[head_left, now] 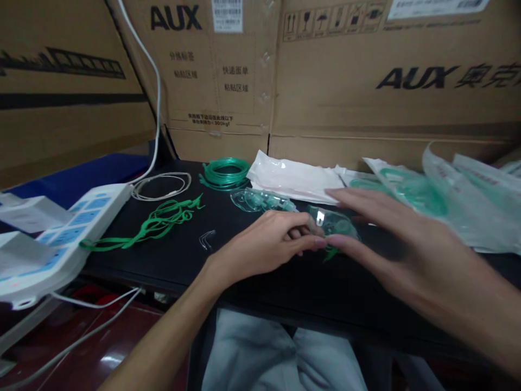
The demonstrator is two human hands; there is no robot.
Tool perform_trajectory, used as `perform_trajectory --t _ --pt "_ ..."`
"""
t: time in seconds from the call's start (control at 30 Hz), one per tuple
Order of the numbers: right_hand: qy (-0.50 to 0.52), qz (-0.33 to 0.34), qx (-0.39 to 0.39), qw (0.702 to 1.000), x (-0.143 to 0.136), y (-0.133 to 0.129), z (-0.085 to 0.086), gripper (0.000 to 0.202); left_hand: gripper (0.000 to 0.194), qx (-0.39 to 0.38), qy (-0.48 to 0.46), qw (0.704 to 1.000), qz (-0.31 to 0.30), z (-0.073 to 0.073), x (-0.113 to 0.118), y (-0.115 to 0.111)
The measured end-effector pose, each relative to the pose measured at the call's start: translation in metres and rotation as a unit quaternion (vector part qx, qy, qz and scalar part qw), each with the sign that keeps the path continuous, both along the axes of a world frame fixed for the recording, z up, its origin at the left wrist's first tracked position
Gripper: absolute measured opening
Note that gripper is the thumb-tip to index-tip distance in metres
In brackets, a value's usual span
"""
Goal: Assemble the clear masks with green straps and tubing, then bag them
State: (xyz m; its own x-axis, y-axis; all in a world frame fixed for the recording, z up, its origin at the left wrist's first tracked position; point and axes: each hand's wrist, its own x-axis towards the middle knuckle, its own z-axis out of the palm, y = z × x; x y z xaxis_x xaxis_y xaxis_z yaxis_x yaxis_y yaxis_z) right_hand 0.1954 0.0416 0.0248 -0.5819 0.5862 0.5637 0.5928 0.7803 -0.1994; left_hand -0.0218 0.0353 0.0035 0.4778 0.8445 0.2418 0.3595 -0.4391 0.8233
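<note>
A clear green-tinted plastic mask (340,224) with a metal nose strip lies at the middle of the black table, between my hands. My left hand (271,239) has its fingers curled and pinched at the mask's left edge. My right hand (407,255) is spread over the mask's right side, thumb tip beside the left fingertips, fingers apart. A bit of green strap (331,253) shows under the thumbs. Just behind my left hand lie clear green plastic parts (262,200).
Coiled green tubing (226,172), a white packet (293,176) and bagged green items (415,190) stand along the back before cardboard boxes (220,70). Green straps (157,221), bent metal strips (207,239), a coiled white cable (161,186) and a power strip (87,217) lie left.
</note>
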Motion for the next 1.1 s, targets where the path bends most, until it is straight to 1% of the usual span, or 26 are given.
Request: perform_trajectory --t 0.1,0.17,0.23,0.33,0.5,0.57,0.67,0.73,0.83,0.93,1.03,1.1 --pt "-0.01 0.052 -0.032 0.998 -0.009 0.007 -0.015 0.056 0.015 -0.013 -0.019 1.0 -0.006 0.0 0.0 0.0" --pt "-0.016 0.065 -0.049 0.997 -0.011 0.011 -0.02 0.061 0.015 -0.016 -0.021 1.0 -0.006 0.0 0.0 0.0" --pt "-0.022 0.066 -0.06 0.996 -0.011 0.014 -0.022 0.06 0.014 0.0 -0.011 1.0 -0.006 -0.001 0.0 0.0" --pt "-0.042 0.072 -0.078 0.993 -0.006 0.018 -0.025 0.06 0.011 0.042 0.028 0.999 -0.006 -0.002 -0.001 0.0" --pt "-0.068 0.059 -0.097 0.991 0.0 0.02 -0.03 0.062 0.007 0.095 0.078 0.992 -0.016 -0.003 -0.001 0.0" --pt "-0.072 0.063 -0.102 0.99 -0.001 0.019 -0.03 0.065 0.009 0.104 0.091 0.99 -0.021 -0.003 -0.002 -0.001" --pt "-0.071 0.071 -0.108 0.989 -0.004 0.016 -0.028 0.065 0.009 0.119 0.103 0.988 -0.004 -0.001 -0.004 -0.002" --pt "-0.058 0.074 -0.109 0.99 -0.006 0.015 -0.026 0.061 0.008 0.125 0.096 0.987 0.006 0.001 -0.004 -0.003" --pt "-0.028 0.064 -0.11 0.991 -0.005 0.014 -0.02 0.05 0.008 0.121 0.091 0.988 0.018 0.005 -0.002 -0.005" --pt "-0.017 0.051 -0.143 0.988 0.001 0.014 -0.013 0.044 0.009 0.118 0.103 0.987 0.029 0.008 -0.003 -0.006" --pt "-0.02 0.023 -0.183 0.983 0.013 0.016 -0.01 0.041 0.01 0.114 0.12 0.985 0.041 0.011 -0.011 -0.004" --pt "-0.013 -0.001 -0.182 0.983 0.02 0.018 -0.009 0.041 0.011 0.099 0.125 0.986 0.058 0.013 -0.018 -0.002"
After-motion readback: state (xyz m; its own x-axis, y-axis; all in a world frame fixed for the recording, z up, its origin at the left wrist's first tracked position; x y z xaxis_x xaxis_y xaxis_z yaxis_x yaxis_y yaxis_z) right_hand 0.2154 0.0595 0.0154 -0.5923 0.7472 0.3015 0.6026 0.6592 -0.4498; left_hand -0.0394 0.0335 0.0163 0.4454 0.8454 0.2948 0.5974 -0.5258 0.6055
